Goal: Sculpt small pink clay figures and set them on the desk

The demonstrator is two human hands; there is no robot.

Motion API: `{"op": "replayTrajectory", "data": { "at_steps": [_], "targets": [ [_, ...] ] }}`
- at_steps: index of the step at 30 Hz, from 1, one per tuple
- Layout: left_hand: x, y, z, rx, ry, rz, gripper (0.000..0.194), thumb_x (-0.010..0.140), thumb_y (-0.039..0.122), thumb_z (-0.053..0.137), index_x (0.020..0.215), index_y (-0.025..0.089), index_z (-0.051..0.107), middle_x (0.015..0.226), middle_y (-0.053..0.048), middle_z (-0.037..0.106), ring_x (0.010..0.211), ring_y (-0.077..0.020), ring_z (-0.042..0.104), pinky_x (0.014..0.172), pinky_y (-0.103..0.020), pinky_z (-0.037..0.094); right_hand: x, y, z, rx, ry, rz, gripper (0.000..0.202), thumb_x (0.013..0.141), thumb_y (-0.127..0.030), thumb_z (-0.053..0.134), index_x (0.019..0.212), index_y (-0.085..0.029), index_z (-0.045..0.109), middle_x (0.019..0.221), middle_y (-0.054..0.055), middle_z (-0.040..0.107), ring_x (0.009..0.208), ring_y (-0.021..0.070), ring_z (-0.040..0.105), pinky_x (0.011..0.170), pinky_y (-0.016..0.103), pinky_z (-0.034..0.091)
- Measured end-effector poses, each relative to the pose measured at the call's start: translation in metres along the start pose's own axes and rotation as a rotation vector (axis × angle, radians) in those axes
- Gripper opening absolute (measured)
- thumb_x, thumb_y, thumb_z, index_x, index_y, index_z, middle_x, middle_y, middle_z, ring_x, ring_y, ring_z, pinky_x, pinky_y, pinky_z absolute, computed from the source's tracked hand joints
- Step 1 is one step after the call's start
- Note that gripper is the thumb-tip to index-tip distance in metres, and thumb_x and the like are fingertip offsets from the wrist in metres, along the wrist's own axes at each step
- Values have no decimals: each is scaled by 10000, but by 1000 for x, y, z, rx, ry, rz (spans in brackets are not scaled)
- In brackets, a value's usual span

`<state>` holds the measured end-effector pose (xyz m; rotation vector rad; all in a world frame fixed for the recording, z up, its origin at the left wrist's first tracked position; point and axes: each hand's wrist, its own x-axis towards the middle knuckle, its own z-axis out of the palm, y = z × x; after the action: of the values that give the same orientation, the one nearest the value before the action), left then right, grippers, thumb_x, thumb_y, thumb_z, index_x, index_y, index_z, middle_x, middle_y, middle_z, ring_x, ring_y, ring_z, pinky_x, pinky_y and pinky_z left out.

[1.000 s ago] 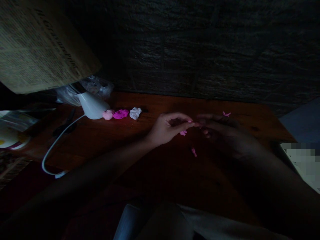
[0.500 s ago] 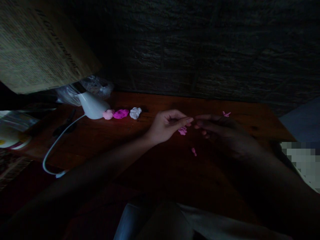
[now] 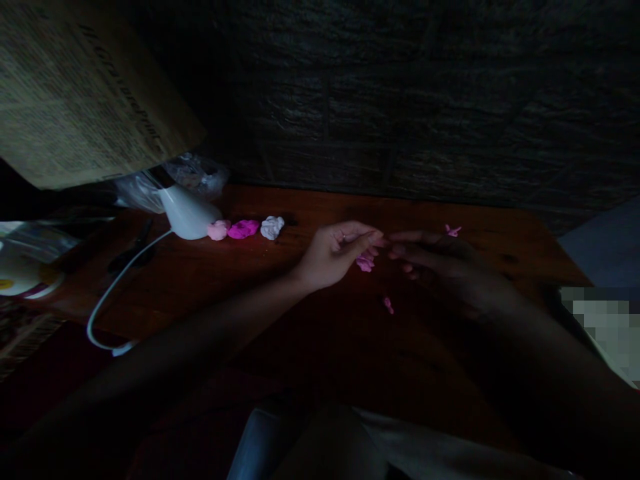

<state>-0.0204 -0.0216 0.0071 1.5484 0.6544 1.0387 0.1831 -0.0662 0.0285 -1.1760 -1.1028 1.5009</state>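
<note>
Fine fingertip work seems in hand: left hand and right hand, grips narrow, perhaps empty; I cannot tell. Pink clay by the left fingertips, apparently on the table, calls for light handling next.

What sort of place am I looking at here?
Probably a dim corner of a home: there's a wooden table set by a brick-patterned wall, and a newspaper-print lampshade stands over its left end. Which room it is, I can't tell.
</note>
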Motion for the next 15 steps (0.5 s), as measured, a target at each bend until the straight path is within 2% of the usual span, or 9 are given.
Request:
{"op": "replayTrajectory", "data": {
  "at_steps": [5,8,12,15],
  "targets": [
    [0,2,2,6,-4,-28,366,934,480,678,939,115,675,911,-104,795,673,-104,708,645,-221,589,0,1,-2,-8,23,-8,353,648,-394,953,964,-283,844,987,27,813,750,114,675,615,210,503],
    [-1,5,2,10,5,-59,379,945,506,656,892,131,639,829,-85,784,628,-101,697,582,-202,538,0,1,-1,-9,37,-22,346,629,-402,964,935,-290,847,948,20,809,730,116,670,612,218,503],
    [-1,8,2,35,18,-29,448,990,528,574,729,164,578,610,-12,668,535,-76,618,536,-199,474,0,0,1,-22,45,-54,342,631,-405,962,929,-285,846,899,19,806,714,119,661,614,228,498],
    [0,8,2,55,7,10,503,991,543,568,651,173,547,555,18,581,511,-64,559,546,-209,461,0,0,2,-63,37,-80,356,647,-418,947,951,-267,839,910,28,806,704,126,659,621,248,501]
  ]
}}
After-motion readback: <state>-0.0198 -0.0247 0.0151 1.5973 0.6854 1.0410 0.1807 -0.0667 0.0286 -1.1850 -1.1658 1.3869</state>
